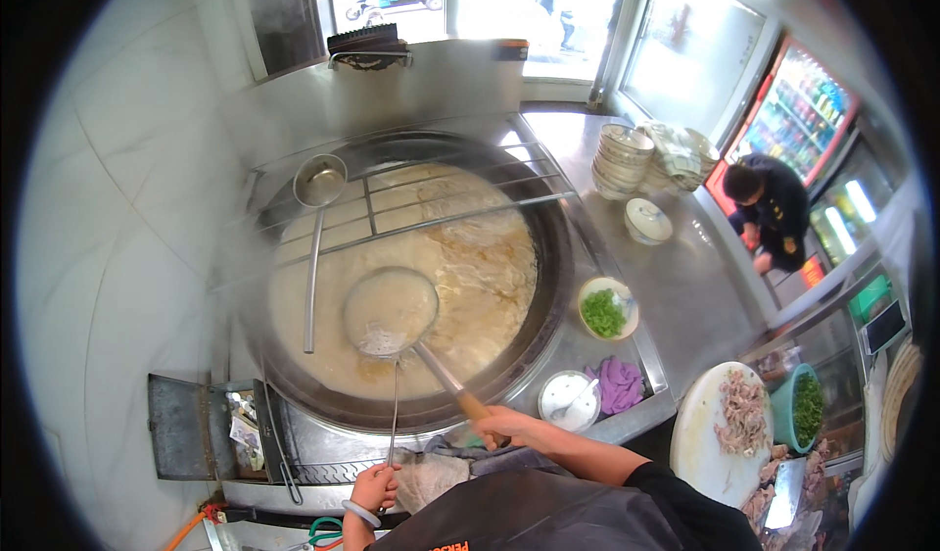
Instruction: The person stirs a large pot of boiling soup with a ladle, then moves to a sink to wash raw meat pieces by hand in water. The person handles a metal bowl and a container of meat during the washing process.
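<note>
My right hand (503, 427) grips the wooden handle of a large round ladle or strainer (391, 310), whose wide head lies in the pale broth (470, 272). Between the fingers of my left hand (374, 486) is a thin metal rod (396, 411); its far end reaches the broth beside the ladle head, and its tip is hidden. The broth fills a big round wok (547, 316) set into the steel stove. Across the wok's far side lies a metal rack (371, 206). A smaller metal ladle (321, 181) rests on it, handle pointing towards me.
Stacked bowls (620, 160), a bowl of chopped greens (606, 308), a bowl of white powder with a spoon (568, 402) and a purple cloth (618, 385) stand right. Further right are a cutting board with meat (723, 433) and a cleaver (784, 494). A person (771, 206) bends beyond the counter.
</note>
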Action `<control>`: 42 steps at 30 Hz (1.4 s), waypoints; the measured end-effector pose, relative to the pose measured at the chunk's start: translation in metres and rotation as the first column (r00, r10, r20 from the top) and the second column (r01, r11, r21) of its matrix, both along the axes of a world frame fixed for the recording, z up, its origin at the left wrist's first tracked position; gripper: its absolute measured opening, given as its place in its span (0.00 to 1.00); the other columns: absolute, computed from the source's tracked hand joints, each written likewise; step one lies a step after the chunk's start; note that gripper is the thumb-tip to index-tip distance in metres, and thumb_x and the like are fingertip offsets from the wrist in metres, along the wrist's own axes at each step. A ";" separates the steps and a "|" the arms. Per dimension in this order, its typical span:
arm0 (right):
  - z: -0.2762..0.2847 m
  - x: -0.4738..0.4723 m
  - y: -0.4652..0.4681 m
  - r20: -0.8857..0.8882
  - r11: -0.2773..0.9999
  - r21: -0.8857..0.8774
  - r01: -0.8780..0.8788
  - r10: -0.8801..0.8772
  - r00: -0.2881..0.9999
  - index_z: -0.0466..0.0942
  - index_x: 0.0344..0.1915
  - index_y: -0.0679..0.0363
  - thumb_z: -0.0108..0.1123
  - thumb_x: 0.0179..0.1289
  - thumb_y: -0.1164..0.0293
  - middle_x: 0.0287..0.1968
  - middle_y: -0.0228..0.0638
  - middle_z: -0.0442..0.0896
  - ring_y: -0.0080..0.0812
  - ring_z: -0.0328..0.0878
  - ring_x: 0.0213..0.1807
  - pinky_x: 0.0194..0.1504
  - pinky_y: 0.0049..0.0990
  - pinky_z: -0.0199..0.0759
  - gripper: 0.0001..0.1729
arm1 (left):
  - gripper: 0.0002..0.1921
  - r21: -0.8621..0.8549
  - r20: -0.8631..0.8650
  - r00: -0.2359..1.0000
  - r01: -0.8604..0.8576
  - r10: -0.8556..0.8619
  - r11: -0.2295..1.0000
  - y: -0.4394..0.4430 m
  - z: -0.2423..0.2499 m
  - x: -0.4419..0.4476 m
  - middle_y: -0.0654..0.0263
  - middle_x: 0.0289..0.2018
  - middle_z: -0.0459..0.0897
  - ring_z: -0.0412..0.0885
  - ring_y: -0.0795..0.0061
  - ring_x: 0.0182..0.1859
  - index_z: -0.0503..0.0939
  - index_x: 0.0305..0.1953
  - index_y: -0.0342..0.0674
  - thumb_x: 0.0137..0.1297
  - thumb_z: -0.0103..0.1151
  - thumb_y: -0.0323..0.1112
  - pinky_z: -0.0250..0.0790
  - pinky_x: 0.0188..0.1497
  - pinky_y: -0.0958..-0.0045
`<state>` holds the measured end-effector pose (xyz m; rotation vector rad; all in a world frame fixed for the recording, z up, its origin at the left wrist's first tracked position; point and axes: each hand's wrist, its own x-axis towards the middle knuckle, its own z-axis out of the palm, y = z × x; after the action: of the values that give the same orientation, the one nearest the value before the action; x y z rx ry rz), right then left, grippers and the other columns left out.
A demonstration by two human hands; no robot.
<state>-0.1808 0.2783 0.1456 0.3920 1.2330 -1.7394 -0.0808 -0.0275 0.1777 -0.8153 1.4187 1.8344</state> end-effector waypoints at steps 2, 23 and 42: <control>0.005 0.000 -0.002 -0.064 0.999 -0.012 -0.033 0.032 0.997 0.70 0.30 0.60 0.58 0.56 0.74 0.19 0.30 0.72 0.24 0.69 0.15 0.19 0.24 0.66 0.06 | 0.09 0.010 0.007 1.000 -0.015 0.015 1.000 0.000 -0.001 0.001 0.73 0.19 0.61 0.55 0.86 0.15 0.73 0.48 0.39 0.71 0.48 0.35 0.47 0.15 0.80; 0.005 -0.057 -0.030 0.030 0.999 -0.034 0.030 -0.029 0.999 0.68 0.40 0.63 0.59 0.57 0.77 0.26 0.32 0.72 0.23 0.70 0.20 0.20 0.26 0.67 0.11 | 0.11 -0.072 -0.100 0.936 -0.346 0.338 0.936 0.001 0.010 0.027 0.79 0.17 0.57 0.52 0.91 0.14 0.72 0.50 0.40 0.73 0.44 0.36 0.44 0.13 0.83; 0.017 -0.039 -0.013 0.055 1.000 -0.028 0.010 -0.009 0.998 0.67 0.42 0.63 0.59 0.56 0.79 0.25 0.30 0.70 0.22 0.67 0.19 0.19 0.22 0.63 0.14 | 0.11 0.031 -0.148 0.973 -0.176 0.179 0.984 0.016 -0.009 -0.032 0.79 0.18 0.59 0.53 0.90 0.16 0.72 0.51 0.40 0.73 0.45 0.36 0.44 0.15 0.84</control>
<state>-0.2196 0.2655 0.1628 0.4263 1.1679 -1.7415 -0.1132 -0.0117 0.1684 -0.8328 1.4594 2.0791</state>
